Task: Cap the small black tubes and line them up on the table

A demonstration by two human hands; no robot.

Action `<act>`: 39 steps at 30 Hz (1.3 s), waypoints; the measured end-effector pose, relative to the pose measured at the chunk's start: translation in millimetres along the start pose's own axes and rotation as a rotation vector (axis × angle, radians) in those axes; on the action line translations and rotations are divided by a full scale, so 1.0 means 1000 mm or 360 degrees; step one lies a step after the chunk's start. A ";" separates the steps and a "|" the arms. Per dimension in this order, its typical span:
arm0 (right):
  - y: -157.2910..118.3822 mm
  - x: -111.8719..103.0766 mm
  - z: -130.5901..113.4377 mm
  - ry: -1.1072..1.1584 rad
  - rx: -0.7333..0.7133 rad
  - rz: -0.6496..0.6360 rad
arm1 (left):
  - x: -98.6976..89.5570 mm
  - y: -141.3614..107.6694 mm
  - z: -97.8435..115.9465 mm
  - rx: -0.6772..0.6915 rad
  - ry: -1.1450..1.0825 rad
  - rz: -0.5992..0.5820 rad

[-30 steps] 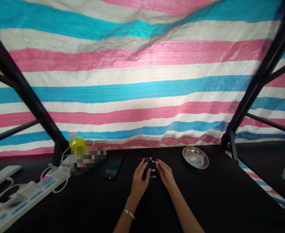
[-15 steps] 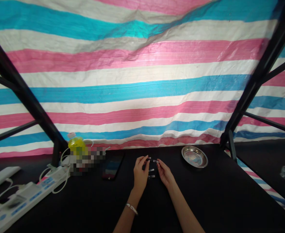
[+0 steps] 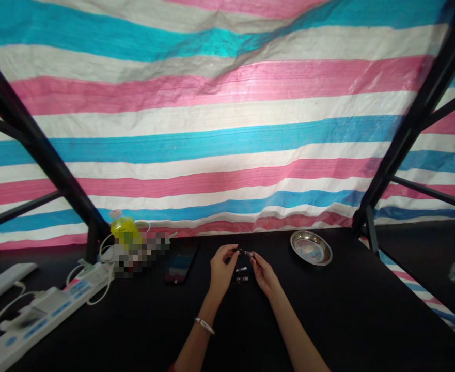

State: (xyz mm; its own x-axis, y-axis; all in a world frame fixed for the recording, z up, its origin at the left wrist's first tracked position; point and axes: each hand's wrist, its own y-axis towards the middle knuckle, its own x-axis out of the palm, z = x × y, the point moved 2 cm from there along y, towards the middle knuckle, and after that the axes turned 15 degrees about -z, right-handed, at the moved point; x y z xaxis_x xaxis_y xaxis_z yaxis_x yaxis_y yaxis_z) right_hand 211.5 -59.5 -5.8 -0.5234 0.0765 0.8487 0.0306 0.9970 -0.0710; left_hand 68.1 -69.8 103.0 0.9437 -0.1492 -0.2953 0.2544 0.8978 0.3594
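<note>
A small dark tube with a clear, shiny part (image 3: 246,253) is held level between my two hands above the black table (image 3: 227,320). My left hand (image 3: 222,268), with a silver bracelet at the wrist, pinches its left end between thumb and fingers. The fingertips of my right hand (image 3: 263,271) are closed on its right end. Two similar small tubes lie on the table just below, between the hands, an upper one (image 3: 241,269) and a lower one (image 3: 241,279). Their fine details are too small to make out.
A round metal dish (image 3: 311,248) stands to the right. On the left are a dark phone (image 3: 181,263), a yellow bottle (image 3: 125,231), a pixelated patch and a white power strip (image 3: 52,315) with cables. Black frame bars and a striped sheet (image 3: 227,139) rise behind.
My left hand and forearm have shifted slightly left. The small tube is still held between both hands, and the view has moved a little.
</note>
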 end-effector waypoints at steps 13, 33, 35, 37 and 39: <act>-0.001 0.001 -0.004 0.0063 0.0026 -0.0004 | -0.004 0.000 -0.006 -0.0017 -0.0007 -0.0010; 0.005 -0.009 0.000 -0.0001 0.0100 -0.0136 | -0.021 -0.006 -0.088 -0.0459 0.0102 -0.0068; 0.006 -0.010 0.000 -0.0018 0.0100 -0.0140 | -0.021 -0.007 -0.090 -0.0454 0.0139 -0.0053; 0.006 -0.011 0.000 -0.0034 0.0083 -0.0148 | -0.020 -0.007 -0.093 -0.0434 0.0169 -0.0043; 0.006 -0.012 0.000 -0.0059 0.0062 -0.0162 | -0.020 -0.008 -0.095 -0.0407 0.0203 -0.0033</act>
State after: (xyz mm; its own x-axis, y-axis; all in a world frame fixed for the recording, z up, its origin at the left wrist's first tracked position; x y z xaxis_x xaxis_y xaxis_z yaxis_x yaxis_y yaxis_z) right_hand 217.7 -54.0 -16.2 -0.5531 -0.0262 0.8327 -0.0567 0.9984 -0.0062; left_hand 26.6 -34.8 22.1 0.9005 -0.1297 -0.4151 0.1964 0.9729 0.1220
